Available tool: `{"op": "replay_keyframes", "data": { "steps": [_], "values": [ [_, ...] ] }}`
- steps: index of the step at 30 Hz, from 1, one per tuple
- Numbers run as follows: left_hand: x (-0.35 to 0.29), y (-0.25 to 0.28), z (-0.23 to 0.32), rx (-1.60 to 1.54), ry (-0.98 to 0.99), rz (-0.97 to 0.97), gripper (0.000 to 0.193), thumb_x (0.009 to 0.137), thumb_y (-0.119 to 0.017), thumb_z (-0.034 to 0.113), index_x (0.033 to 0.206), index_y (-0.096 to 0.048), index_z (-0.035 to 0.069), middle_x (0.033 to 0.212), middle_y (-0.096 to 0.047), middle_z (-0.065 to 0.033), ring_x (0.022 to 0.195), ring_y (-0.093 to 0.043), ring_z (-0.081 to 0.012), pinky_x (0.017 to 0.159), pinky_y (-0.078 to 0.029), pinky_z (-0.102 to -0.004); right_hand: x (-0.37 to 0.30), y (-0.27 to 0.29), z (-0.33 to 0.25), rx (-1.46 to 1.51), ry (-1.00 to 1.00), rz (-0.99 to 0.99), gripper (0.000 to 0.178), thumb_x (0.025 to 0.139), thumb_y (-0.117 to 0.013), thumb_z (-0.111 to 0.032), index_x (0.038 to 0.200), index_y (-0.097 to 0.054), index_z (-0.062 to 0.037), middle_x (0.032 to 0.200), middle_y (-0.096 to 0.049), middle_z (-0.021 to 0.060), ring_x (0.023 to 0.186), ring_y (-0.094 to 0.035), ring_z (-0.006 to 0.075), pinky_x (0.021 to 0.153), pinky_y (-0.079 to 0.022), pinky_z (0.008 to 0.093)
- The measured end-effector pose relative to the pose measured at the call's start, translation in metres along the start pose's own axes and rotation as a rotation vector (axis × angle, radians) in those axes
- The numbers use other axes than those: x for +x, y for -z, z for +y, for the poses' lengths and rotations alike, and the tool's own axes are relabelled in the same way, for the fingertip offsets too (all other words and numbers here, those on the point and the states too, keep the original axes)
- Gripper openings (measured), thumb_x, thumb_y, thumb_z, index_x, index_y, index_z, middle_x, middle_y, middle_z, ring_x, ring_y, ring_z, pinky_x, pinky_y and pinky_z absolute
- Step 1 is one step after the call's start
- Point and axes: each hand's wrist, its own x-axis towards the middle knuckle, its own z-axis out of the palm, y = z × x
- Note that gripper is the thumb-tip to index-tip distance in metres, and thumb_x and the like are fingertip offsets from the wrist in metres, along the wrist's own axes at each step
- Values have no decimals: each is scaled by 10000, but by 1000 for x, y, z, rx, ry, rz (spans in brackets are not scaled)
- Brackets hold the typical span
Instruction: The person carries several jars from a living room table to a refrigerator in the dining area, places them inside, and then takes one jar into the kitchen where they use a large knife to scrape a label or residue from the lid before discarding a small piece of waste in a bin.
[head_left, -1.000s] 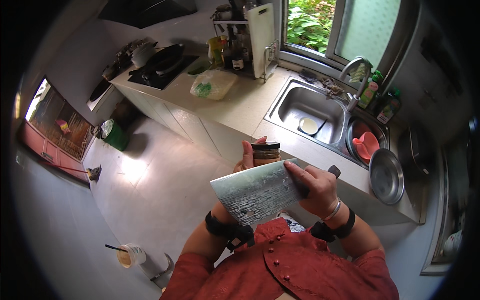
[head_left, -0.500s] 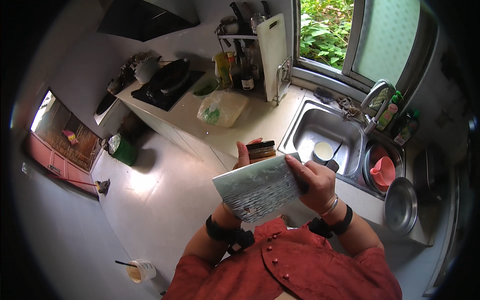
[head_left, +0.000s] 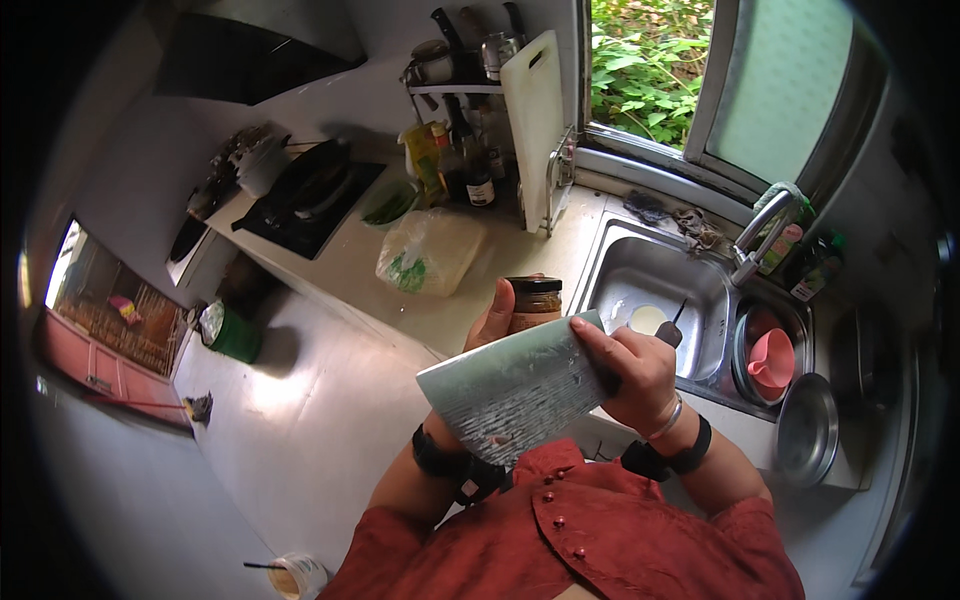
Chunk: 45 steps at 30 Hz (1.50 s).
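My left hand [head_left: 490,325] is closed round a small glass jar [head_left: 535,305] with a black lid and brownish contents. The booklet hides the jar's lower part and most of that hand. My right hand [head_left: 635,370] grips the right edge of a booklet [head_left: 515,385], thumb on top and fingers out of sight beneath. Its pale green cover carries a ripple-like pattern, and it is tilted in front of the jar. Just beyond my right hand, a dark object [head_left: 669,334] shows at the sink's near side; its kind I cannot make out.
Ahead right is a steel sink [head_left: 700,290] with a pale bowl [head_left: 647,320], a tap [head_left: 760,230] and a pink scoop [head_left: 770,358]. A steel basin [head_left: 807,430] stands at the right. On the counter sit a plastic bag [head_left: 430,255], a cutting board [head_left: 530,130] and a stove [head_left: 310,210].
The jar has come further up from behind the booklet, so its glass body shows more. The booklet has shifted slightly left and down. The view has turned a little.
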Motion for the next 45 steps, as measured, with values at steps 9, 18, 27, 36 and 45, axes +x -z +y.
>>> {"op": "replay_keyframes", "data": {
  "steps": [9,18,27,36,45],
  "values": [
    [22,-16,40,146,-73,-21,575,932,-389,507,1195,-527,14,1006,-653,-109,871,-643,-208,799,-526,-361,16,-7,-6,-154,-136,161,520,645,-698,-56,1152,-624,-145,574,-440,37,462,-475,193,445,-376,319],
    [38,1,53,-112,252,-436,549,905,-427,534,1137,-567,57,979,-655,-77,856,-641,-175,735,-531,-307,24,-20,-18,-258,-188,147,549,628,-702,-64,1165,-615,-139,590,-457,34,473,-495,192,456,-401,314],
    [56,0,61,460,-53,-250,507,934,-435,447,1323,-397,124,1023,-603,-67,863,-607,-137,748,-511,-276,24,-21,-15,-320,-241,120,557,624,-708,-73,1168,-615,-143,599,-474,33,477,-504,196,456,-411,313],
    [62,-8,45,204,-95,-229,619,883,-426,554,1313,-352,115,982,-572,-54,864,-574,-122,748,-494,-260,31,-17,-15,-366,-213,126,579,613,-699,-75,1180,-613,-151,613,-478,36,490,-504,199,465,-411,318],
    [56,-18,47,168,-137,-224,562,903,-411,534,1265,-392,105,992,-587,-63,868,-594,-143,755,-512,-293,30,-11,-13,-399,-286,117,588,586,-681,-40,1161,-626,-146,592,-441,40,483,-490,208,458,-398,323]
  ]
}}
